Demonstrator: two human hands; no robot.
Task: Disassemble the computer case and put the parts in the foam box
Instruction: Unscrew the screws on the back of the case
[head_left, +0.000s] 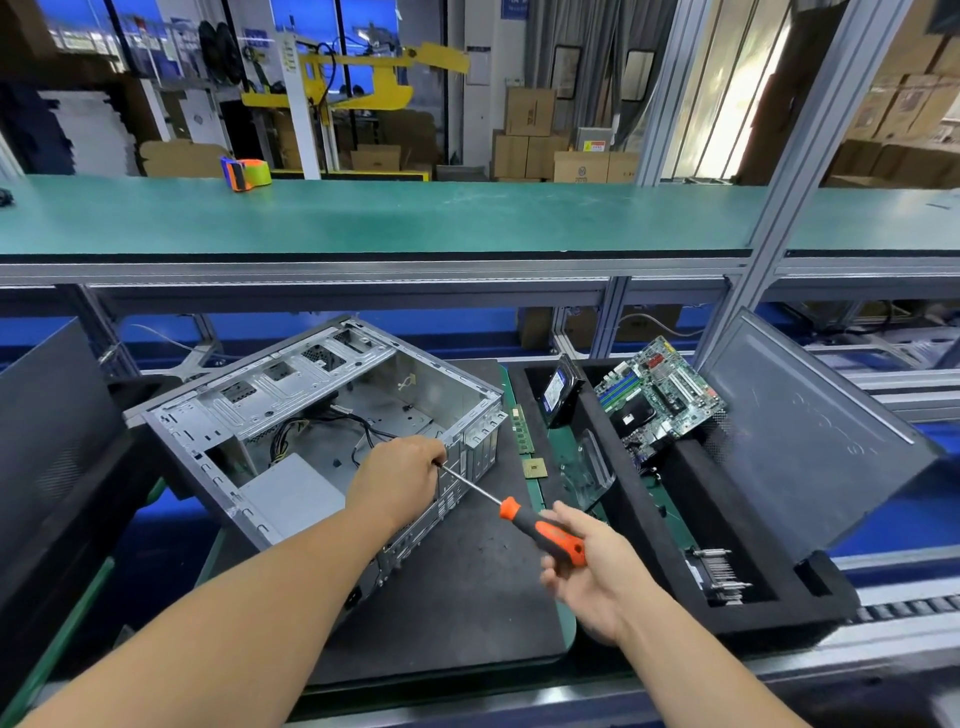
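Two hands at work over an open computer case lying on its side on a black mat on the bench. Left hand reaching in over the case's rear edge, grip pinched on the metal shaft of a screwdriver near its tip. Right hand at 5 o'clock from the case, grip curled loosely round the orange and black handle, fingers slightly blurred. Shaft slanted up toward 10 o'clock. Inside the case: grey power supply at the near corner, loose cables mid-floor. Memory stick and small square chip lying just beside the case at 3 o'clock. Black foam box further on at 3 o'clock, holding a hard drive standing on edge, a green circuit board tilted against the far wall, a clear plastic piece and a finned metal cooler at the near end. Dark side panel leaning at the box's right. Orange tape dispenser on the green shelf at 12 o'clock.
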